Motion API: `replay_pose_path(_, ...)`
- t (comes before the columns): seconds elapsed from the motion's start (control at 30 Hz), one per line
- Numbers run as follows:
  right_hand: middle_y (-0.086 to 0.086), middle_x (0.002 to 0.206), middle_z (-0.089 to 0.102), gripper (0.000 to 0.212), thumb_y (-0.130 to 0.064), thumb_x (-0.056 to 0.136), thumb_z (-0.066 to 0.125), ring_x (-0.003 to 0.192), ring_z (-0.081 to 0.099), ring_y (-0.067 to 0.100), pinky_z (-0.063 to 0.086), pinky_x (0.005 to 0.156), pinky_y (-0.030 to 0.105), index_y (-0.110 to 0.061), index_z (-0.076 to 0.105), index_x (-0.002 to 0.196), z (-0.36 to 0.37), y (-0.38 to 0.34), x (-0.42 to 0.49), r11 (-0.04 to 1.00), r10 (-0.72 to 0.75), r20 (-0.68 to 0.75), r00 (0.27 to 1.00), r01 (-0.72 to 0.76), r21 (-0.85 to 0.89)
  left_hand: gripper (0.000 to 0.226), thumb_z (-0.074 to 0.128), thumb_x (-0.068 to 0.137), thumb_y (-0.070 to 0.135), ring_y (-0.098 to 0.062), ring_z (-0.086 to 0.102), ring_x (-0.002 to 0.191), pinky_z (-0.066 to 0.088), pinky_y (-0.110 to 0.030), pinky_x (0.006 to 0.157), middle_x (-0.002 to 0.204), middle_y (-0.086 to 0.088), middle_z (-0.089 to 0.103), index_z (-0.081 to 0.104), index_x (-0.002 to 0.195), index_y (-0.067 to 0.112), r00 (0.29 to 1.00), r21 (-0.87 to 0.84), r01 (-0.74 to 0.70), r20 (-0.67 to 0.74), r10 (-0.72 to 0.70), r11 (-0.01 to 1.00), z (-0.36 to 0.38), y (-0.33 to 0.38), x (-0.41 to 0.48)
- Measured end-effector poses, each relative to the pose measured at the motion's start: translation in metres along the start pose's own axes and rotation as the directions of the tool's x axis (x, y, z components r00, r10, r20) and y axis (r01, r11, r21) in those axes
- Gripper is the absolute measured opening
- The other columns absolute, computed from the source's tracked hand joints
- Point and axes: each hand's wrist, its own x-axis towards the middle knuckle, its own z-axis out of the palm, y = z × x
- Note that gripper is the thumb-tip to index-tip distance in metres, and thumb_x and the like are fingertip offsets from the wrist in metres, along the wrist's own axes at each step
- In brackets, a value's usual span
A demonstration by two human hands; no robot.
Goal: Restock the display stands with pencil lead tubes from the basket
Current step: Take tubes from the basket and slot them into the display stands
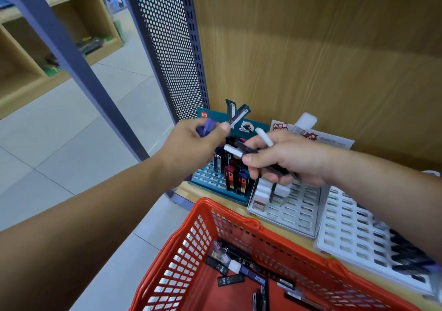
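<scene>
While my right grip (277, 160) is closed on a bundle of lead tubes (241, 151) lying crosswise, my left grip (203, 141), clutching a purple tube (205, 126), sits nearer the teal stand (215, 179) just below.

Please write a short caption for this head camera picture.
Both hands hold lead tubes above the teal stand.

Perforated metal panel (167, 47) beside wooden cubby shelves (59, 35).

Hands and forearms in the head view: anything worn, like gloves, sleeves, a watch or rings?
Nothing visible. The left hand and right hand are both bare, without gloves. Both forearms are uncovered as far as the frame shows; no sleeve, watch, bracelet or ring can be seen.
</scene>
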Motion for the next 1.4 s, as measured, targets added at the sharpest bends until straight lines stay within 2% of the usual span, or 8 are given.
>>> replay_pose_path(0.13,0.013,0.081,0.073,0.015,-0.015,0.092,0.075,0.053,0.046,0.017,0.022,0.048,0.026,-0.005,0.068,0.101,0.007,-0.002,-0.003,0.992,-0.014,-0.022,1.0,0.011,-0.124,0.022,0.077,0.092,0.036,-0.013,0.041,0.048,0.034,-0.024,0.047,0.058,-0.001,0.055,0.079,0.091,0.015,0.974,0.036,0.001,0.226,-0.009,0.999,0.005,0.018,-0.016)
replay_pose_path(0.47,0.004,0.063,0.051,0.021,-0.012,0.097,0.067,0.05,0.039,0.014,0.022,0.041,0.023,-0.014,0.055,0.08,-0.008,0.001,-0.007,0.997,0.083,0.082,0.993,-0.082,-0.016,0.017,0.075,0.093,0.006,-0.008,0.06,0.055,0.034,-0.018,0.041,0.078,-0.012,0.066,0.068,0.107,0.0,0.992,-0.182,0.109,0.076,-0.096,0.977,-0.022,0.013,-0.009)
replay_pose_path(0.7,0.0,0.057,0.028,0.05,-0.036,0.099,0.065,0.048,0.025,0.014,0.022,0.047,0.027,-0.023,0.036,0.06,-0.014,0.004,-0.019,0.988,0.126,-0.053,0.991,-0.121,0.097,0.013,0.066,0.1,0.012,-0.007,0.04,0.043,0.034,-0.02,0.042,0.082,-0.018,0.07,0.071,0.111,0.007,0.986,-0.171,0.155,0.09,-0.141,0.973,-0.02,0.031,-0.025)
replay_pose_path(0.9,0.001,0.061,0.036,0.045,-0.063,0.092,0.058,0.046,0.029,0.013,0.021,0.045,0.021,-0.019,0.048,0.095,-0.017,-0.004,-0.051,0.951,0.03,-0.128,0.991,0.011,0.308,0.007,0.061,0.102,0.005,-0.01,0.064,0.059,0.033,-0.019,0.041,0.078,-0.015,0.071,0.064,0.095,0.005,0.971,-0.251,0.239,0.066,-0.23,0.938,0.018,0.061,-0.05)
replay_pose_path(1.0,-0.002,0.062,0.04,0.038,-0.055,0.095,0.066,0.046,0.03,0.011,0.019,0.045,0.02,-0.021,0.05,0.103,-0.019,-0.001,-0.061,0.962,0.013,-0.212,0.977,0.045,0.27,0.008,0.061,0.1,-0.002,-0.018,0.074,0.074,0.031,-0.019,0.039,0.085,-0.016,0.073,0.059,0.099,0.006,0.953,-0.358,0.3,0.143,-0.266,0.884,0.046,0.074,-0.065)
replay_pose_path(1.13,-0.001,0.062,0.046,0.016,-0.03,0.097,0.066,0.043,0.034,0.012,0.025,0.044,0.022,-0.021,0.054,0.096,-0.029,0.007,-0.069,0.976,-0.016,-0.534,0.845,0.131,0.177,0.017,0.058,0.1,-0.006,-0.024,0.078,0.096,0.022,-0.021,0.04,0.099,-0.012,0.068,0.063,0.114,0.003,0.902,-0.305,0.392,0.31,-0.299,0.868,0.068,0.077,-0.081)
replay_pose_path(1.27,-0.006,0.071,0.058,0.005,-0.027,0.094,0.066,0.055,0.048,0.012,0.034,0.052,0.022,-0.022,0.066,0.094,-0.061,0.013,-0.078,0.981,-0.186,-0.768,0.613,0.078,-0.176,0.015,0.055,0.1,-0.002,-0.021,0.076,0.074,0.021,-0.024,0.042,0.082,-0.014,0.066,0.055,0.091,0.01,0.898,-0.267,0.431,0.223,-0.38,0.862,0.075,0.069,-0.077)
replay_pose_path(1.4,-0.008,0.064,0.056,0.013,-0.031,0.094,0.07,0.056,0.049,0.01,0.037,0.054,0.024,-0.019,0.07,0.091,-0.07,0.011,-0.077,0.957,-0.257,-0.685,0.682,0.084,-0.276,0.01,0.062,0.099,0.007,-0.015,0.053,0.049,0.023,-0.023,0.04,0.071,-0.009,0.057,0.054,0.092,0.007,0.904,-0.271,0.425,0.178,-0.389,0.864,0.086,0.063,-0.067)
